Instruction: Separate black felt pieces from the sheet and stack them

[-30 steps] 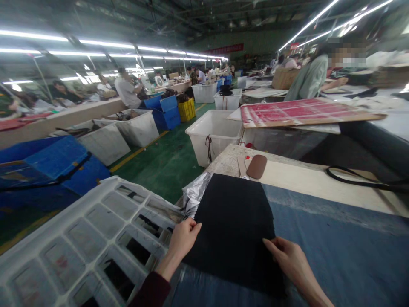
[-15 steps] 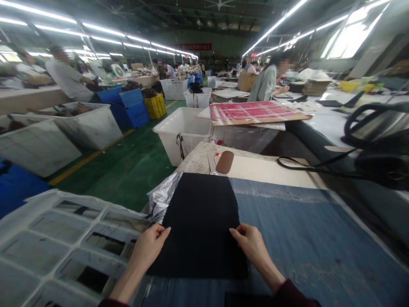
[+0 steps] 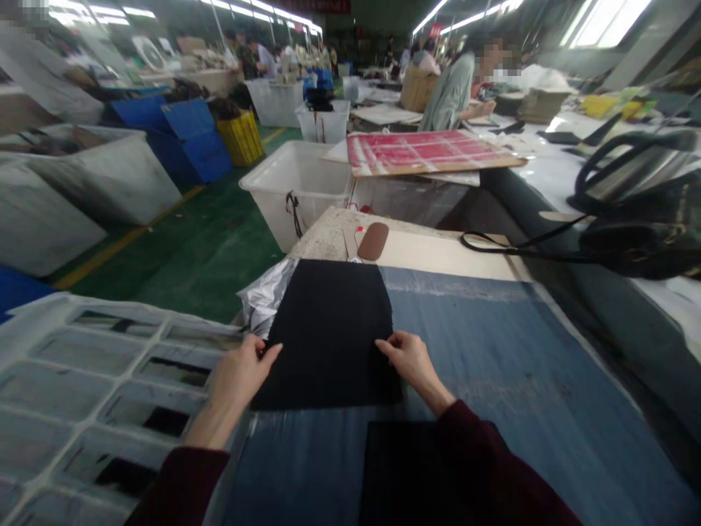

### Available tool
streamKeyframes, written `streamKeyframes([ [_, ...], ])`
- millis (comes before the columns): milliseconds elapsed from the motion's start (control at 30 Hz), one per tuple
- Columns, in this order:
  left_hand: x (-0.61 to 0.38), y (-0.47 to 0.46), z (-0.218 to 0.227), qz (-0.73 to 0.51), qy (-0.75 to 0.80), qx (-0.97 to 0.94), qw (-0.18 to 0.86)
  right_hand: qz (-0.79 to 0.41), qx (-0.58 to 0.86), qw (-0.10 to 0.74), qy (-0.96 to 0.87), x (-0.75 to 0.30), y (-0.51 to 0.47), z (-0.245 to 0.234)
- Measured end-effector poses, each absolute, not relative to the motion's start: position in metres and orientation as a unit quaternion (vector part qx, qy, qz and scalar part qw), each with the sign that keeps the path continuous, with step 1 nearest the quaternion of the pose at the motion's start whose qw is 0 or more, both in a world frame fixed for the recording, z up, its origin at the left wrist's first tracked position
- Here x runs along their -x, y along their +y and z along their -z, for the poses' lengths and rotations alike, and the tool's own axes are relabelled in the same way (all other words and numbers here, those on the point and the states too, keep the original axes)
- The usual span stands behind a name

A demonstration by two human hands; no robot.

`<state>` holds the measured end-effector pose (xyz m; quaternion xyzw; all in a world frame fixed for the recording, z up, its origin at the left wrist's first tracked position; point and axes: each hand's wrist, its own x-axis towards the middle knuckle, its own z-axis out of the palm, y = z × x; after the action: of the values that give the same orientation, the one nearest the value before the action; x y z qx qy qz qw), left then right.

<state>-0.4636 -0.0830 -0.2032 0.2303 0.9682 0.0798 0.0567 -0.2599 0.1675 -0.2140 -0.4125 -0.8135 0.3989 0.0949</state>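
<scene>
A black rectangular sheet [image 3: 328, 332], fabric or leather by its look, lies over the left side of the blue-grey work surface [image 3: 476, 343]. My left hand [image 3: 241, 376] pinches its left edge between thumb and fingers. On the opposite edge, my right hand [image 3: 408, 358] pinches the sheet in the same way. Crumpled silvery plastic [image 3: 266, 299] pokes out beneath the sheet's left side. Below my right forearm is a second black piece [image 3: 402, 475], partly covered by my sleeve. A brown rounded piece [image 3: 373, 241] rests just beyond the sheet.
Left of the table stands a pale grid frame [image 3: 109, 387] with black scraps in its openings. A white bin [image 3: 296, 175] and a red-patterned board [image 3: 421, 151] are ahead. On the right lies a black strapped item [image 3: 646, 234]. A co-worker [image 3: 452, 91] sits at the far table.
The camera view has tilted down and shifted, so the scene appears higher and more of the second black piece shows. Both hands still pinch the sheet's edges.
</scene>
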Motion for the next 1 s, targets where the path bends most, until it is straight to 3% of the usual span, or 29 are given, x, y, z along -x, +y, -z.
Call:
streamKeyframes([
  [133,0.451,-0.099,0.181,-0.073,0.965,-0.252,-0.021,-0.388,0.409,0.109,-0.819,0.227,0.158,0.188],
  [233,0.43,-0.11,0.168,-0.12,0.952,-0.282,-0.023,-0.377,0.351,0.069,-0.854,0.187,0.123,0.171],
  [367,0.386,-0.113,0.167,-0.215,0.921,-0.32,0.051,-0.27,0.293,-0.014,-0.917,0.145,0.058,0.187],
  [500,0.337,-0.104,0.175,-0.272,0.88,-0.356,0.156,-0.152,0.294,-0.017,-0.943,0.135,0.024,0.215],
  [600,0.307,-0.095,0.18,-0.285,0.856,-0.376,0.209,-0.145,0.296,-0.01,-0.944,0.137,0.026,0.22],
  [867,0.262,-0.07,0.188,-0.294,0.814,-0.427,0.263,-0.415,0.367,-0.017,-0.832,0.132,0.062,0.203],
  [1000,0.252,-0.062,0.192,-0.183,0.822,-0.475,0.254,-0.543,0.371,-0.005,-0.753,0.128,0.073,0.206],
])
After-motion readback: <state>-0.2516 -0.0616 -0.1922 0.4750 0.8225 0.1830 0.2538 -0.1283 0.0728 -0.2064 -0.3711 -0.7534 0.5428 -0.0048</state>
